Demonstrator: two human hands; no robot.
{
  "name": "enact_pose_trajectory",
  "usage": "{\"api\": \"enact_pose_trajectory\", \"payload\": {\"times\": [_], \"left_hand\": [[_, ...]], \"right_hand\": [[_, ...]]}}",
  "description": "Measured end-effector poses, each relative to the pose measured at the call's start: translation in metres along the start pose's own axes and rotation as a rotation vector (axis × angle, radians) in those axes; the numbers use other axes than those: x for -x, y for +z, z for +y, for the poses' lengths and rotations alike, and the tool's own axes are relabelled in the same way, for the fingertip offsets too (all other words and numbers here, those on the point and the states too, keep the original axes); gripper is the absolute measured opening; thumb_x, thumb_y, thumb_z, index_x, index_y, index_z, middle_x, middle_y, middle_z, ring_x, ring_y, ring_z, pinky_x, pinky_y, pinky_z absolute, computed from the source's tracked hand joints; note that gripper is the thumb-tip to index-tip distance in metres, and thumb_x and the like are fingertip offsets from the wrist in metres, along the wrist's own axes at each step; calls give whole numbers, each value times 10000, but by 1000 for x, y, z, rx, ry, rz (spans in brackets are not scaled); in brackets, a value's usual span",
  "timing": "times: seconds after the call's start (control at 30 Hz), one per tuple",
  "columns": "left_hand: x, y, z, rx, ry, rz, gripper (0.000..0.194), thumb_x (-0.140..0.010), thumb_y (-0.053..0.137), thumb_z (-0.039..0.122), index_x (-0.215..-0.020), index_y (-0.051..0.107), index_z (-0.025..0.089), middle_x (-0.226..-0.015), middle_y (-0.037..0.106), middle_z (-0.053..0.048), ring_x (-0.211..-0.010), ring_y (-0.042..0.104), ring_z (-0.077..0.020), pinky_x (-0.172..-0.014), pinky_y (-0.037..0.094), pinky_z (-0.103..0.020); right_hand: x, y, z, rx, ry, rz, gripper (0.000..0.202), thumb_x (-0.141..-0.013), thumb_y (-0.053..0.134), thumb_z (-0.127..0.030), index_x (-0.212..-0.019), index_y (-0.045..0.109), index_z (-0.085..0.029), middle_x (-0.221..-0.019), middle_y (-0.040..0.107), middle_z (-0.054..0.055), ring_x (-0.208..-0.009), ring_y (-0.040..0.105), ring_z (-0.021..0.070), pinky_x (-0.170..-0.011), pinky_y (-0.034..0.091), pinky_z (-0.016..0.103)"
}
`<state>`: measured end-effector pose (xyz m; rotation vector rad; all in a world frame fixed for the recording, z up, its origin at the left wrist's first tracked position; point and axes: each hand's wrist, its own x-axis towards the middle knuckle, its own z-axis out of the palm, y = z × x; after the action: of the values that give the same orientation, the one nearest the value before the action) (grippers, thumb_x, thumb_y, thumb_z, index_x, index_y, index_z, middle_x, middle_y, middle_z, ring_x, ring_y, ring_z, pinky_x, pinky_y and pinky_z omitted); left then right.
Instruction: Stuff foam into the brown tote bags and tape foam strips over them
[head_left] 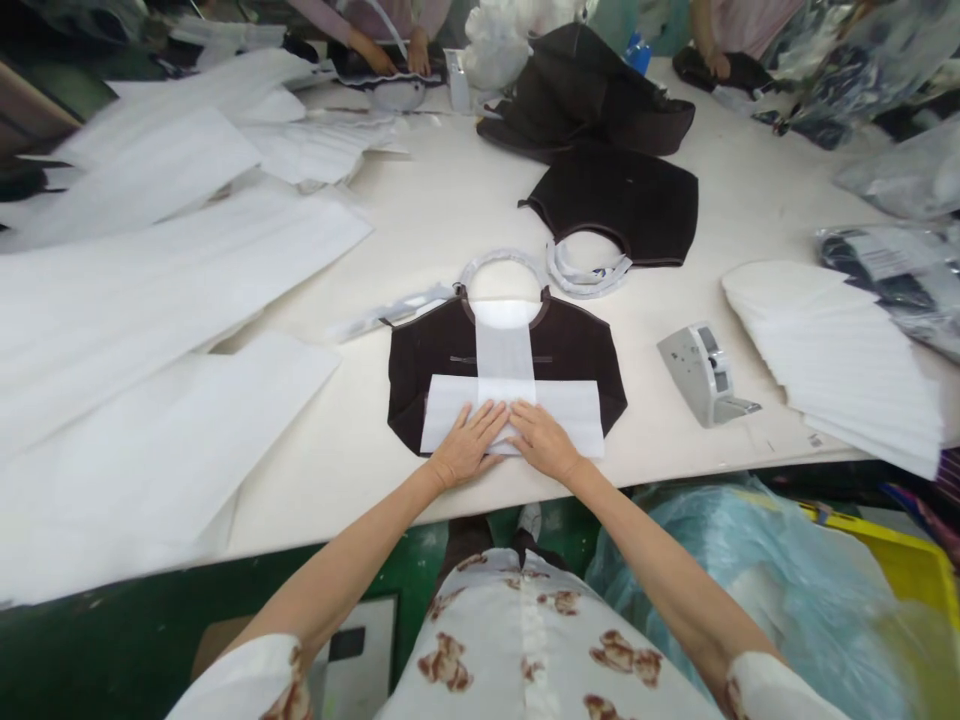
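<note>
Shirt front [525, 650]: ours, nearest the camera, white with brown bear print.
Table [420, 200]: white, spans most of the view.
White sheets [150, 290]: big overlapping spread on the left.
Blue plastic [720, 540]: bunched below the table edge at right, beside a yellow crate [919, 560].
Dark heap [585, 90]: far side, crumpled.
Fanned sheets [840, 360]: right side, by the near edge.
Dark bag [577, 350]: flat at the near edge right in front of us, ring handle [501, 256] pointing away. Second dark bag [652, 200] just beyond, to the right.
Cross sheet [574, 410]: white, lies across the near half of our bag.
Dispenser [694, 375]: grey, on the table right of our bag.
Hands: left hand [466, 445] and right hand [546, 440] flat on the cross sheet, fingers slightly spread, nothing pinched.
Strip [504, 350]: white, runs from inside the ring to the cross sheet; can't see its lower end.
Sheet risk: we think uneven palm pressure could skew or crease it; strip could drift, as its far end looks unpinned.
Table count: two bags plus heap, two rings, one cross sheet, one strip, one dispenser, three co-worker hands [718, 66]. Spread and fan: can't count.
</note>
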<state>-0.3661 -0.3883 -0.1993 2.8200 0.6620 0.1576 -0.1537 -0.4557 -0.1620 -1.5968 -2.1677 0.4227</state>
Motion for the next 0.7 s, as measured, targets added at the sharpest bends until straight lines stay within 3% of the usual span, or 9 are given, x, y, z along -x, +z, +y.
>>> {"api": "enact_pose_trajectory", "payload": {"times": [0.07, 0.17, 0.27, 0.33, 0.43, 0.7], "left_hand": [[-2, 4, -2, -62, 0, 5, 676, -998, 414, 431, -1562, 251, 96, -1588, 343, -196, -1525, 191, -307, -1227, 116, -542], [-4, 6, -3, -113, -10, -2, 665, -981, 448, 377, -1560, 260, 109, -1595, 335, -184, -1527, 188, -296, -1231, 113, -528], [-6, 3, -1, -128, -25, -38, 696, -944, 497, 320, -1562, 248, 119, -1606, 316, -176, -1531, 176, -285, -1234, 114, -515], [-6, 1, 0, -130, -35, -63, 714, -926, 512, 293, -1564, 239, 125, -1612, 305, -170, -1532, 171, -279, -1233, 120, -510], [-7, -2, 2, -135, -53, -84, 726, -914, 517, 277, -1563, 229, 127, -1617, 294, -167, -1535, 161, -277, -1232, 125, -512], [-15, -5, 5, -90, -117, -69, 714, -906, 524, 246, -1553, 251, 119, -1612, 305, -171, -1531, 170, -292, -1229, 134, -532]], "right_hand": [[25, -4, -7, -19, -16, 116, 277, -979, 496, -229, -1196, 649, -151, -1215, 684, 155, -1176, 603, 249, -1012, 509, 430], [70, 2, -17, -9, -59, 119, 248, -1003, 430, -190, -1018, 677, -188, -941, 707, 89, -907, 633, 194, -832, 538, 331], [94, 21, -18, 115, -107, 123, 247, -995, 444, -179, -1105, 664, -162, -1085, 704, 125, -1013, 617, 220, -830, 523, 337], [93, 35, -14, 248, -123, 152, 306, -983, 448, -165, -1233, 622, -131, -1220, 671, 161, -1092, 591, 252, -844, 513, 369], [77, 48, -9, 398, -135, 164, 350, -970, 445, -140, -1283, 597, -101, -1182, 673, 181, -985, 593, 260, -778, 505, 379], [43, 52, 2, 496, -162, 108, 242, -942, 412, -66, -968, 644, -131, -862, 613, 129, -724, 541, 212, -582, 454, 325]]}}
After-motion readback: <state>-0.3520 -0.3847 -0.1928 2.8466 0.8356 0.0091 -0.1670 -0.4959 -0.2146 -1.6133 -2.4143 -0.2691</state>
